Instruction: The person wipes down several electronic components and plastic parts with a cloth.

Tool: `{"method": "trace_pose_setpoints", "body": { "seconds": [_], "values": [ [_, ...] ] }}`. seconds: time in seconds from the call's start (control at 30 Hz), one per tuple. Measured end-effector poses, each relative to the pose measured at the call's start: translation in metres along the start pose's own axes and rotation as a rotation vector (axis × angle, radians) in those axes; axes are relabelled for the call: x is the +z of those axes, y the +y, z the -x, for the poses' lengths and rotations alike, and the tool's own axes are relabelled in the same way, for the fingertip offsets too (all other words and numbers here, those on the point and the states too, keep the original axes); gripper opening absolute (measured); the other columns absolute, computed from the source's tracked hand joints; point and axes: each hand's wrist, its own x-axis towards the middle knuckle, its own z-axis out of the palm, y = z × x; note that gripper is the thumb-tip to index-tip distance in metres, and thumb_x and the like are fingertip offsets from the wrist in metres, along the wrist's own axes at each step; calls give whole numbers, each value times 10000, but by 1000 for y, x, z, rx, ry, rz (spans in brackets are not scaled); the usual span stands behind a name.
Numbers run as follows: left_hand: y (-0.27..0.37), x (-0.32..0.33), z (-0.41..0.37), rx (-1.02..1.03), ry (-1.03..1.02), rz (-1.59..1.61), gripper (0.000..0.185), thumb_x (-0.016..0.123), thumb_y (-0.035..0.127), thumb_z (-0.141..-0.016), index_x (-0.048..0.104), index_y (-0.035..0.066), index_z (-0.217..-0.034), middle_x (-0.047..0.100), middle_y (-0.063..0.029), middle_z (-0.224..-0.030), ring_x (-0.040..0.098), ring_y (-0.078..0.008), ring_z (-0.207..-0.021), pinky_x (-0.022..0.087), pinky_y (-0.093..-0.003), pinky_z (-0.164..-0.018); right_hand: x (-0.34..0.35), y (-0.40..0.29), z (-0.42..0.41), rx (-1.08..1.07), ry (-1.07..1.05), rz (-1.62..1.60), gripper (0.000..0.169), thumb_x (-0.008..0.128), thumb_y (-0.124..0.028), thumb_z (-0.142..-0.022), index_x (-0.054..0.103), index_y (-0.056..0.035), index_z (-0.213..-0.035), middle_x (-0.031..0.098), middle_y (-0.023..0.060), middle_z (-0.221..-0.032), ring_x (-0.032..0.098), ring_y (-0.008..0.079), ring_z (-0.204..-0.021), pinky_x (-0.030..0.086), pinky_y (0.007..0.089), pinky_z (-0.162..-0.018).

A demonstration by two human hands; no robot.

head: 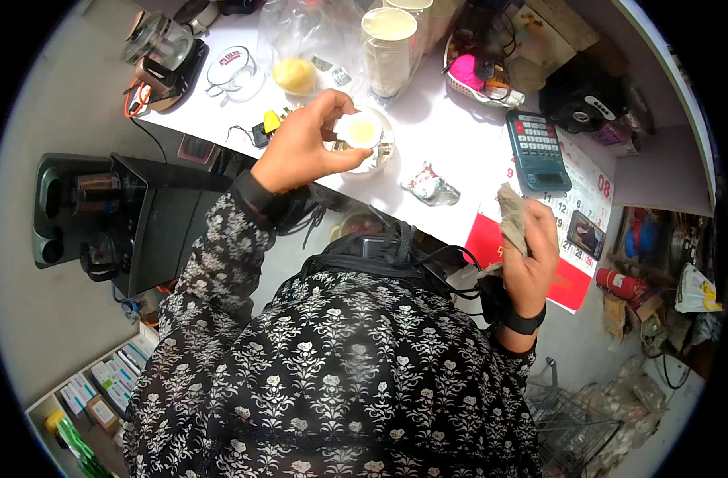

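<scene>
My left hand [307,137] grips a small round white piece [363,130] with a pale yellow middle between thumb and fingers. Directly beneath it is a round white dish-like thing [390,128] with brass-coloured parts inside, partly covered by the hand. In my right hand [532,257] is a crumpled grey-beige cloth [512,218], raised over the front part of a printed calendar [489,234]. Between the hands, a crumpled shiny wrapper [431,185] lies on the white table [453,140].
A glass cup [232,70], a yellow item [295,76] in clear plastic and stacked paper cups [390,54] stand at the back. A calculator [538,152] and phone [586,233] lie on the calendar. A white basket [480,98] holds odds and ends. Black cords hang before my chest.
</scene>
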Motion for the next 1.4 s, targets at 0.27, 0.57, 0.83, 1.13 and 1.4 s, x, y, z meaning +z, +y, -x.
{"method": "trace_pose_setpoints", "body": {
  "seconds": [0.27, 0.57, 0.83, 1.13, 1.4],
  "values": [
    [71, 0, 20, 220, -60, 108, 523, 765, 23, -711, 528, -16, -1176, 576, -71, -1140, 565, -139, -1023, 440, -282, -912, 10, -50, -50, -349, -84, -107, 495, 582, 61, -654, 647, -75, -1125, 553, 112, -1008, 550, 260, -878, 460, 319, -770],
    [73, 6, 28, 409, 12, 134, 533, 777, 62, -684, 570, -30, -1167, 606, -120, -1173, 555, -194, -1117, 418, -327, -972, 31, -58, -37, -514, -82, -74, 507, 668, -23, -615, 683, -126, -1112, 552, 53, -950, 534, 231, -788, 466, 314, -680],
    [89, 18, 40, 393, -60, 66, 562, 839, 71, -615, 588, -18, -1110, 614, -131, -1141, 586, -184, -1066, 444, -301, -923, 16, -61, -47, -514, -11, -47, 480, 651, -11, -620, 675, -96, -1092, 554, 69, -974, 547, 253, -816, 465, 313, -711],
    [91, 20, 28, 421, -128, 223, 506, 861, 154, -609, 623, 12, -1033, 606, -134, -1163, 483, -252, -1236, 383, -348, -980, 20, -34, -35, 399, -167, -1048, 441, 393, -269, -1012, 369, 40, -1326, 531, 89, -1219, 510, 139, -1100, 399, 268, -953],
    [92, 21, 33, 67, -162, 629, 650, 873, 249, -605, 552, -34, -1096, 582, -55, -1047, 564, -132, -963, 438, -272, -869, 15, -25, -33, 467, -485, -1444, 493, 365, -353, -1007, 407, 28, -1318, 546, 113, -1200, 572, 165, -1025, 484, 245, -828]
  ]
}}
